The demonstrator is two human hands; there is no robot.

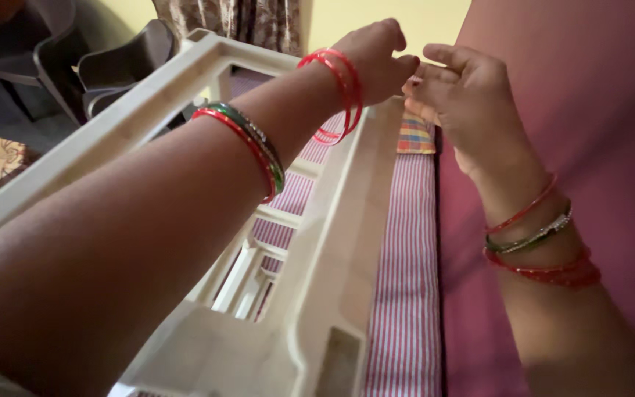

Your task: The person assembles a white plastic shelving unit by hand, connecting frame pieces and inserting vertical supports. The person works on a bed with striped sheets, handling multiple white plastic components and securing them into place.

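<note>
My left hand (375, 57) reaches forward over a cream plastic rack frame (332, 242), its fingers curled into a fist with the knuckles towards me. My right hand (464, 99) is right beside it, fingertips bent and touching the left hand's fingers above the frame's far corner. Whether anything small sits between the two hands is hidden. Both wrists carry red and green bangles (248, 143) (538, 246). The frame lies tilted under my left forearm, with slats showing through its open middle.
A red-and-white striped cloth (406, 279) lies under and to the right of the frame, with a checked folded cloth (414, 136) at its far end. A dark pink wall (589, 110) stands on the right. Dark plastic chairs (104, 66) and a curtain are at the back left.
</note>
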